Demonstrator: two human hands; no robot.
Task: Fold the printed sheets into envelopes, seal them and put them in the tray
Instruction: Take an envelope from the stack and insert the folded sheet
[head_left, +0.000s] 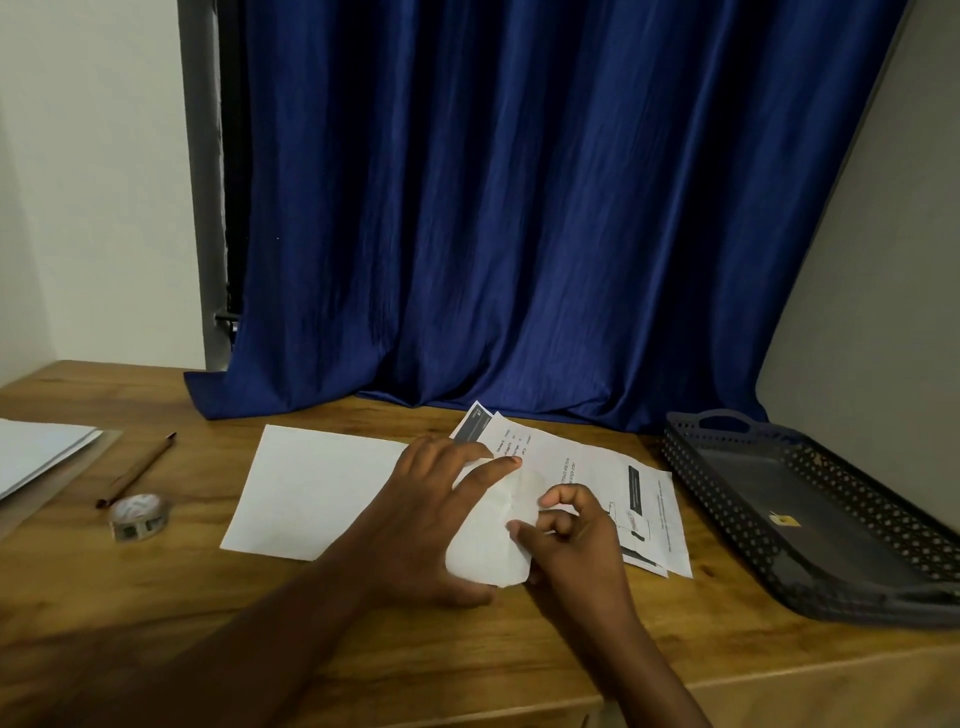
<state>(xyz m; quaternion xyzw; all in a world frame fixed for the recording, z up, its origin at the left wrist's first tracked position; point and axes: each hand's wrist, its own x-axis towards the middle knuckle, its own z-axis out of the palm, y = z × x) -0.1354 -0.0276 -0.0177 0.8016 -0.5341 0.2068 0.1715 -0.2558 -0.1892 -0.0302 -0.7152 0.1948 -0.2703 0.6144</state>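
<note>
Two hands work on a folded white paper at the middle of the wooden bench.

The left hand (431, 499) lies on the folded paper (485, 551) with its fingers (488, 470) spread and fairly straight, the index finger pressing near the top of the fold. The right hand (576, 540) has its fingers curled, and the thumb and fingertips pinch the right edge of the same paper. Under it lie the printed sheets (613, 467), spread toward the right of the frame. A blank white sheet (311, 488) lies just left of the hands. The dark tray (727, 499) stands at the right edge of the frame, apart from the sheets. At the left lie a roll of tape (139, 517), a pencil (137, 470) and a stack of white paper (36, 452). A blue curtain (519, 208) hangs behind the bench (519, 639).
</note>
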